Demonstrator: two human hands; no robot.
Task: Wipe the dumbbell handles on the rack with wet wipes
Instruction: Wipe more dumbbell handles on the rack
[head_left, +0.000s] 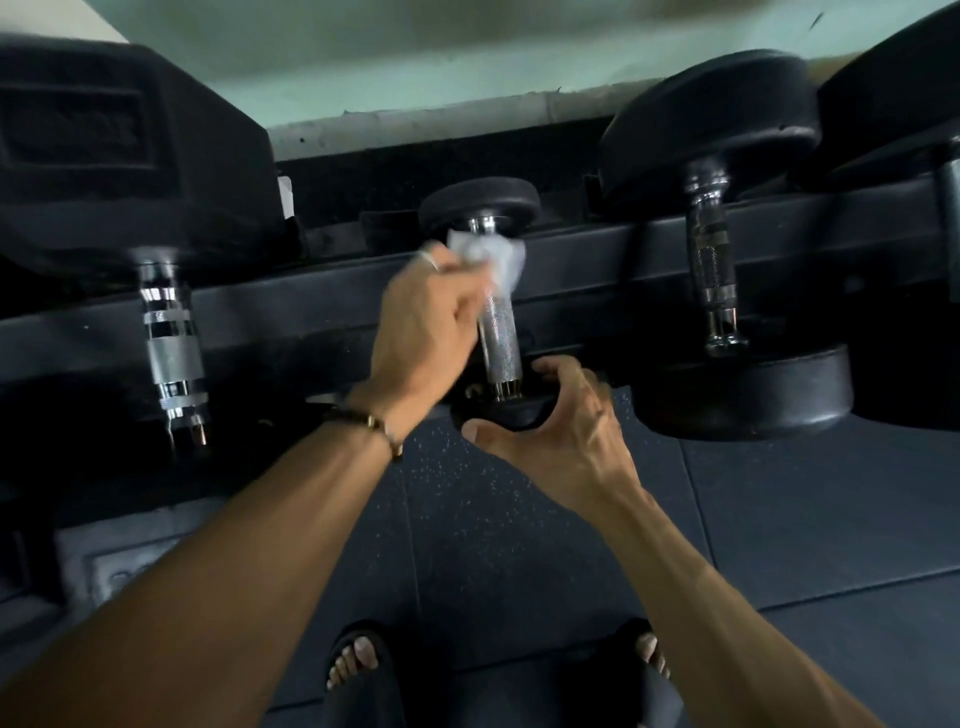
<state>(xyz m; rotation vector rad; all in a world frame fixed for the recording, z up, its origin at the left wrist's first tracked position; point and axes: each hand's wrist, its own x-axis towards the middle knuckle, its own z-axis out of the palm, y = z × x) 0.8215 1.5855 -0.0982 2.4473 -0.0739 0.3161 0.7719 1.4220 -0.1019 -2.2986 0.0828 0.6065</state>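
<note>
I see the middle handle (500, 332) on the rack (597, 249) running straight away from me, my left hand (421, 322) pinching the wipe (493, 257) at its far end, my right hand (561, 415) cupping the near head (498, 410).

Left hand (426, 322) and wet wipe (491, 257) are motion-blurred.

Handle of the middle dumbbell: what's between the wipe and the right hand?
Head view: only bare knurled handle lies between the wipe above and the right hand gripping the near weight.
</note>
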